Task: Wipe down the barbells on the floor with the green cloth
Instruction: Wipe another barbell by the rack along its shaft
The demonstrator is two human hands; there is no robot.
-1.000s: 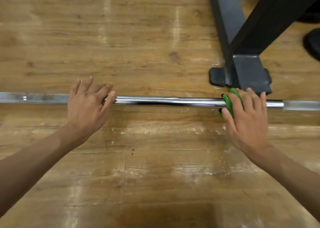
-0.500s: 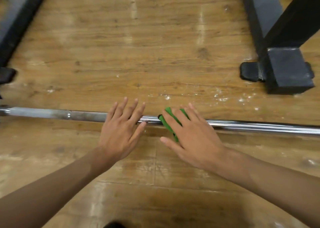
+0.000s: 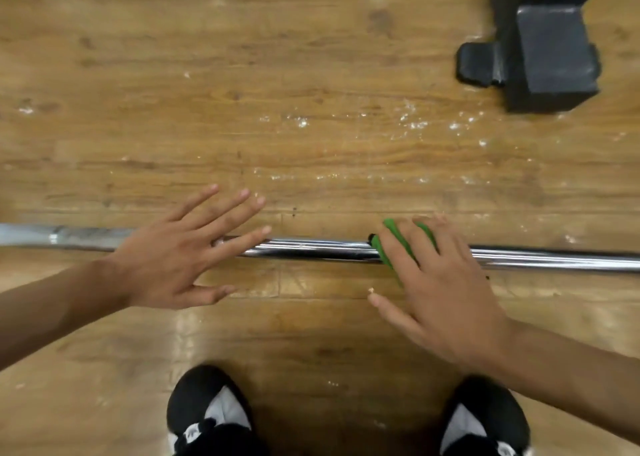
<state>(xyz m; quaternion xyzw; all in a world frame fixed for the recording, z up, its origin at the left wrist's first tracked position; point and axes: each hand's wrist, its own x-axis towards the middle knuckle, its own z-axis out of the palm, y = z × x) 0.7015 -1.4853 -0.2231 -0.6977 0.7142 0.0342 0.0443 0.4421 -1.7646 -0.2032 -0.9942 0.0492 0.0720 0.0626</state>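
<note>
A chrome barbell [image 3: 311, 248] lies across the wooden floor from left to right. My left hand [image 3: 180, 255] rests flat on the bar at centre left, fingers straight and spread. To its right, my right hand [image 3: 440, 282] presses the green cloth [image 3: 393, 244] down onto the bar with straight fingers. Only the cloth's left edge and a bit between the fingers show; the rest is under the hand.
The dark metal foot of a rack [image 3: 540, 57] stands on the floor at the upper right, behind the bar. White scuffs mark the boards [image 3: 311, 126] beyond the bar. My two black and white shoes [image 3: 211, 414] stand near the lower edge.
The right hand slid the cloth left along the bar until it nearly met the left hand, then back right, opening a gap. The view tilted down, so the shoes show now.
</note>
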